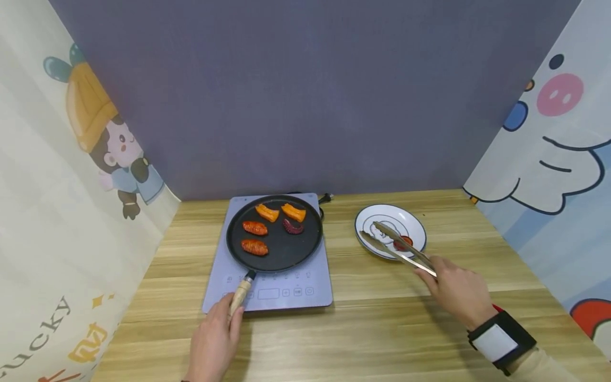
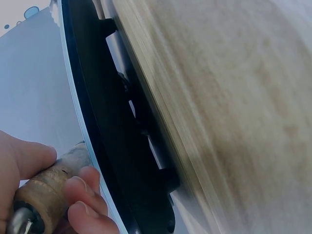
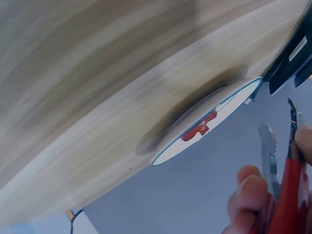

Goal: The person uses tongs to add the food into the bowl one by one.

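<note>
My left hand [image 1: 213, 339] grips the wooden handle [image 1: 240, 295] of a round black frying pan [image 1: 291, 257]. In the left wrist view, the thumb and fingers wrap around that handle [image 2: 46, 192]. In the pan lie two reddish-brown chicken wings [image 1: 255, 247], two orange pieces [image 1: 267, 213] and a purple octopus tentacle [image 1: 293, 227]. My right hand [image 1: 458, 289] holds metal tongs [image 1: 406, 258] with red handles [image 3: 287, 200]. Their tips stand apart above a white plate [image 1: 415, 220]. Red food [image 1: 403, 243] lies on the plate, partly behind the tongs; its kind is unclear.
The pan sits on a light-coloured induction cooker [image 1: 312, 305] with a black plug [image 1: 325, 198] behind it. A wooden table [image 1: 363, 339] bears everything. A grey-purple panel [image 1: 315, 106] stands at the back, with printed curtains [image 1: 43, 185] at the sides.
</note>
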Tool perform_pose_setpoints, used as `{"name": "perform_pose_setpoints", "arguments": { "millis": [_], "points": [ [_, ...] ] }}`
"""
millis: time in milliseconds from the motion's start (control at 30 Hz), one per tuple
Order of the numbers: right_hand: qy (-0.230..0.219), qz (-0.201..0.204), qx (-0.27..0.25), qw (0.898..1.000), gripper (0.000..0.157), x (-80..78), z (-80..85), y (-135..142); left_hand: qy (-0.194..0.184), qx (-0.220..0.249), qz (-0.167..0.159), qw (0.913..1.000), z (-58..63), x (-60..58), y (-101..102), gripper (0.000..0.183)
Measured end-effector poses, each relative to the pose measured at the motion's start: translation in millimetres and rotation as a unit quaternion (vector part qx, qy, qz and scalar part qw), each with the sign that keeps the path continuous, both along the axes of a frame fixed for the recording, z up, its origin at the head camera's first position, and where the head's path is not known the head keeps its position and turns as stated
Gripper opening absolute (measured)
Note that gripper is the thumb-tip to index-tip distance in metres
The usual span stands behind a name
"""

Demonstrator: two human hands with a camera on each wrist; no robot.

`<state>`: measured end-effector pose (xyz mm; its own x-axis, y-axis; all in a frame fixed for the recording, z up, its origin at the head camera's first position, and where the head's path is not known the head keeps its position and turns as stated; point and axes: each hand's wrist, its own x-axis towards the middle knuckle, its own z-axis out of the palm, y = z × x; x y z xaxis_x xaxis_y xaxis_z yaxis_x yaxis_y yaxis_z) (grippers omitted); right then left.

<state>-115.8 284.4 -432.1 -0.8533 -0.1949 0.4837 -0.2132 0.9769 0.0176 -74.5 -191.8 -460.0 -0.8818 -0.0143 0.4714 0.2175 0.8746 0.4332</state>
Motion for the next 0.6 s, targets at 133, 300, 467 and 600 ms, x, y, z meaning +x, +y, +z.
{"name": "perform_pose_setpoints", "arguments": {
  "millis": [133,300,467,600],
  "points": [
    [0.002,-0.016,0.003,1.000,0.041,2.6,-2.1,6,-0.008,0.000,0.000,1.0000,1.8,0.2,1,0.035],
    [0.003,-0.032,0.005,0.999,0.043,4.5,-3.8,11,-0.010,-0.002,0.001,1.0000,2.9,0.3,1,0.034],
    [0.011,-0.043,-0.001,0.999,0.045,5.6,-5.4,16,-0.007,-0.002,0.001,1.0000,3.0,0.2,1,0.033],
    [0.011,-0.054,0.002,0.998,0.047,6.3,-5.1,21,-0.004,-0.004,0.001,1.0000,3.0,0.5,1,0.033]
  ]
}}
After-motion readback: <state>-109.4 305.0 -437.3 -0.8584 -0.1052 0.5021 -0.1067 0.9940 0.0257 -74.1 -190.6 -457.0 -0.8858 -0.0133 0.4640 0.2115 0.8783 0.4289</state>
